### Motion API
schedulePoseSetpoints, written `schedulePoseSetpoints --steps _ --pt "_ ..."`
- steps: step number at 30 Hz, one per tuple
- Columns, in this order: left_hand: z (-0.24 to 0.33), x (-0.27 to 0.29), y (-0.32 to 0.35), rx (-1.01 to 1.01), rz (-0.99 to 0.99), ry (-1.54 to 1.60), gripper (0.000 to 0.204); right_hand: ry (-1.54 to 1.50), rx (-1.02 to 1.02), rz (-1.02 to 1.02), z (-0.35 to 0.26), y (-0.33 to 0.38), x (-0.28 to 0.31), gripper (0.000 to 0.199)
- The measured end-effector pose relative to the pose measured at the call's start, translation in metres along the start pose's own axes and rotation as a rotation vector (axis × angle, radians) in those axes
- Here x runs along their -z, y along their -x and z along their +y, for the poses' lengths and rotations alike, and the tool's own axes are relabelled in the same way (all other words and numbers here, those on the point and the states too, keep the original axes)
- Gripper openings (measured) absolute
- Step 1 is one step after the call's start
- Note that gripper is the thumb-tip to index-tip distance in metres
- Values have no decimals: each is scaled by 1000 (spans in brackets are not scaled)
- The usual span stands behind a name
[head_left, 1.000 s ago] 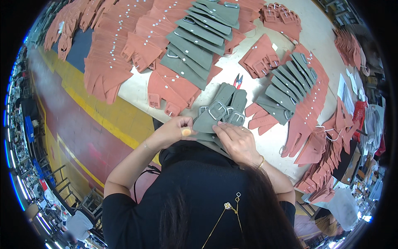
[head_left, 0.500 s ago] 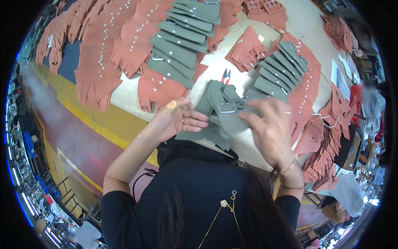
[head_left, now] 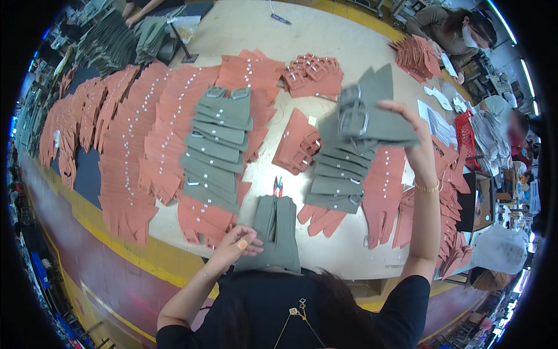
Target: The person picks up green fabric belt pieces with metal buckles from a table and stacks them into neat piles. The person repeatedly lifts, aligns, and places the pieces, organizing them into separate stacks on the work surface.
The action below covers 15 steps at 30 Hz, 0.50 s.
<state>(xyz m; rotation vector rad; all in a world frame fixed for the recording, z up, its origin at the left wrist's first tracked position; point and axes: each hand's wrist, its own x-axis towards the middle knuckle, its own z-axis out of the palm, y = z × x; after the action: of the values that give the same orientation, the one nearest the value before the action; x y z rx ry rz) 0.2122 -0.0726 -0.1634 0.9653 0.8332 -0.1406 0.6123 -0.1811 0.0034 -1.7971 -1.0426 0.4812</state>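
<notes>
Grey-green material, buckled, in the raised right hand above the table.
The buckled grey-green piece [head_left: 386, 127], blurred, shows at the far end of the right-hand grey-green row [head_left: 340, 177]; whether it touches the row I cannot tell. The right hand [head_left: 417, 131] grips its right edge, thumb and fingers closed on it. Near the wearer's body lies a grey-green stack [head_left: 285, 230]; the left hand [head_left: 239, 243] is at its left side, fingers loosely spread and half curled, with a yellowish cover [head_left: 243, 244] on the thumb. Just beyond the stack lies a red-handled tool [head_left: 278, 186]. Left of the tool runs another overlapping grey-green row [head_left: 216, 152], and farther left fan coral pieces [head_left: 125, 157] across the pale table [head_left: 349, 41].
</notes>
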Motion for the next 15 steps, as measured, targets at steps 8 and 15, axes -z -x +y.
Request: schedulePoseSetpoints --steps 8,15 --pt "1 -4 -8 107 140 63 30 -683 70 353 110 -177 33 28" --pt "-9 -11 -20 160 344 67 26 -717 -211 460 291 -269 45 29"
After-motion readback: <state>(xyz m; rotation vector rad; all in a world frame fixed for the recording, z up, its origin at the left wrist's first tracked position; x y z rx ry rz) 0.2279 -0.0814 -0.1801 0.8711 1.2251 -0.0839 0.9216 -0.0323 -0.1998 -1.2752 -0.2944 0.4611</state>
